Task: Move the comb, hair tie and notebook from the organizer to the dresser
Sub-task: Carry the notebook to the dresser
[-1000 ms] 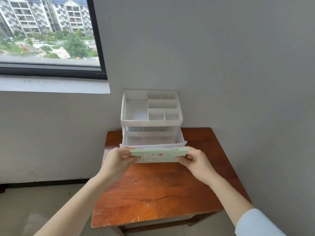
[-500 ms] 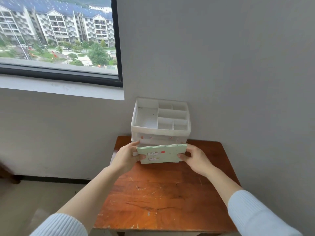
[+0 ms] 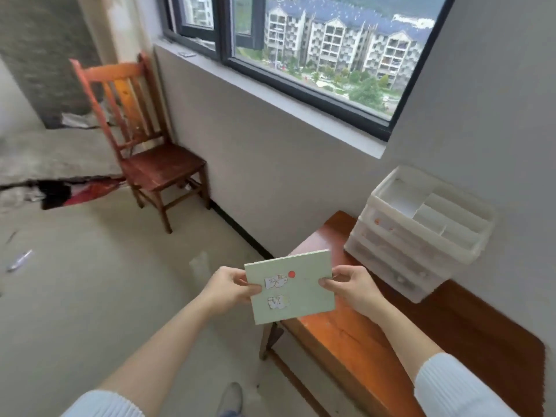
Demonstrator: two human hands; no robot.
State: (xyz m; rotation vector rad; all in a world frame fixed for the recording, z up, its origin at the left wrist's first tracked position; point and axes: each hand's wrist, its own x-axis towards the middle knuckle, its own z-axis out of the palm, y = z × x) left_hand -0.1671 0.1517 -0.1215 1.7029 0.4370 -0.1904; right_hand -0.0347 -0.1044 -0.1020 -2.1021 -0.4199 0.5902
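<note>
Left hand (image 3: 230, 288): clamped on the left edge of the notebook (image 3: 290, 291), thumb on the cover, other fingers hidden behind.
Right hand (image 3: 350, 288): clamped on the right edge, thumb on top, fingers curled under.
Notebook position: held in the air between both hands, out of the organizer (image 3: 421, 233), over the near-left corner of the table (image 3: 361, 335) and partly over the floor (image 3: 90, 296).
Notebook lie: cover up and facing the camera, slightly tilted; long side running roughly left to right, spine edge not clear.
Nearer hand: neither, equal hold on opposite edges.
Organizer: white plastic, on the far part of the table against the wall, to the right of and beyond the notebook, well apart from it; top tray compartments look bare; drawers appear pushed in.
Dresser: not in view; only a wooden chair (image 3: 150, 145) under the window (image 3: 316, 49) to the left. Likely calls for carrying the notebook away from the table toward wherever the dresser stands.
Comb, hair tie: not visible.
Cover marks: pale green, red dot sticker, two white cartoon stickers.
Writing or brand: none readable.
</note>
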